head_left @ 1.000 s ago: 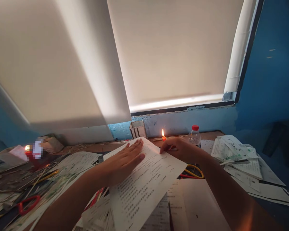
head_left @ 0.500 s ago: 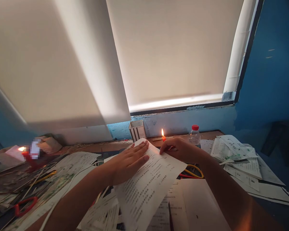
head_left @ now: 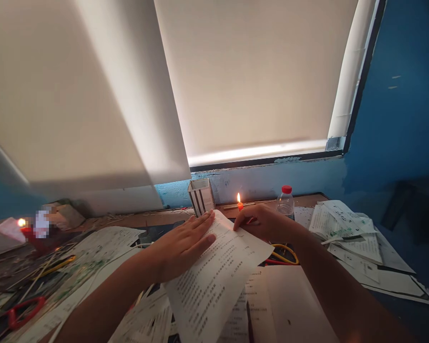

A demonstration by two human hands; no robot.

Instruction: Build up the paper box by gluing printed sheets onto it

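A printed sheet of paper (head_left: 218,276) lies tilted on the cluttered desk in front of me. My left hand (head_left: 184,245) rests flat on its upper left part, fingers stretched out and together. My right hand (head_left: 262,224) is at the sheet's far right edge, fingers curled in a pinch on the paper's edge. A small lit red candle (head_left: 240,205) burns just beyond my right hand's fingertips. A small striped paper box (head_left: 201,196) stands behind the sheet's top corner.
A plastic bottle with a red cap (head_left: 285,202) stands by the wall. Yellow-handled scissors (head_left: 286,255) lie under my right wrist, red-handled scissors (head_left: 21,312) at far left. Loose printed papers (head_left: 346,228) cover the desk. Another flame (head_left: 21,222) burns at far left.
The sheet has turned and slid slightly under my hands; my left hand shifted a little toward the sheet's top edge. The view drifted to the right.
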